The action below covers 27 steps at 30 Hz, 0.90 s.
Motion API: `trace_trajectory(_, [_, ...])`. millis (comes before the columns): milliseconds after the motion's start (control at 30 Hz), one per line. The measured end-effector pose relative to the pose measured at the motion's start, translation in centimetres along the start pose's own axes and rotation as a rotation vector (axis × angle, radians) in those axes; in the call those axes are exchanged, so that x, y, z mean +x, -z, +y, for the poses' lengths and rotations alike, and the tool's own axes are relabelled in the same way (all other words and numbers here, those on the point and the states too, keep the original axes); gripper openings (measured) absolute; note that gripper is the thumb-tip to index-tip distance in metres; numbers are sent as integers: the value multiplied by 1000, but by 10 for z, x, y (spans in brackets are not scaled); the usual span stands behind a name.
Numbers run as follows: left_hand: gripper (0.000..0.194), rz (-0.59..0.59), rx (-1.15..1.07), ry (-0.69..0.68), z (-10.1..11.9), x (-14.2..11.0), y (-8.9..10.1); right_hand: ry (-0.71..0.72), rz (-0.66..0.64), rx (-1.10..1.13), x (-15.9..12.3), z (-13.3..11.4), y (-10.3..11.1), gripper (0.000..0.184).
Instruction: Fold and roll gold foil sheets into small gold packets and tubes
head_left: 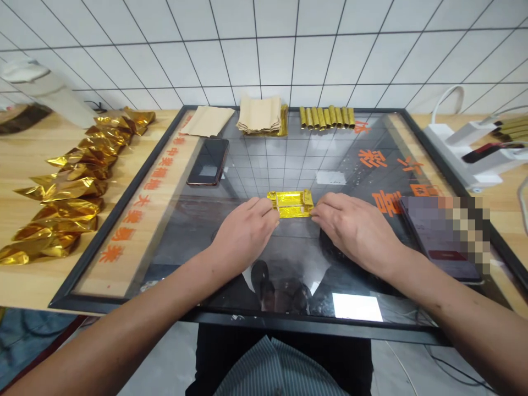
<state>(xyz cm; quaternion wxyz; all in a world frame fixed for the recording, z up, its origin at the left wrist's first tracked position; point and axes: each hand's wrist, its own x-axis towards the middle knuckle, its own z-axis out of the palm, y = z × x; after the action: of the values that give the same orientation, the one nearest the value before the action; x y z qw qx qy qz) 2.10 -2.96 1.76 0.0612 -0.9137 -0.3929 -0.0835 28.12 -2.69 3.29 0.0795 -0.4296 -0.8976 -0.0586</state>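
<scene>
"So, where's the folded gold foil paper point(291, 211)?"

"Over the black-framed glass panel point(173, 234), its left end pinched by the left hand point(248, 224), its right end by the right hand point(355, 228)."

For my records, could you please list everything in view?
Foil piece: one, gold, between hands
Foil rolls: about nine, gold, far edge; more at right
Paper piles: two, tan, far edge
Phone: one, black, left
Screen device: one, dark, right
Foil shapes: several, gold, left
Power strip: one, white, right
Cables: several, white, black, right
Framed glass: one, black, centre
Table: one, pale, beneath
Container: one, whitish, left
Wooden slab: one, brown, left
Wall: one, white, behind
Shirt: one, striped, front
Left hand, right hand: two, bare, centre
</scene>
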Motion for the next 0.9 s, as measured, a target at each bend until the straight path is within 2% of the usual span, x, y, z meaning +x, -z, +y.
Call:
trace_trajectory(233, [23,162,-49,36,-1,-2,-6,6,-16,12,1,1,1,26])
trace_trajectory(467, [12,125,-240,197,-1,-2,-7,-7,-29,31,0,-1,4,21])
trace_trajectory(733, [22,98,-174,92,1,-2,-1,-13,-98,101,-1,0,8,23])
trace_trajectory(900, [22,75,-181,95,3,-5,2,-4,-115,127,-3,0,11,22])
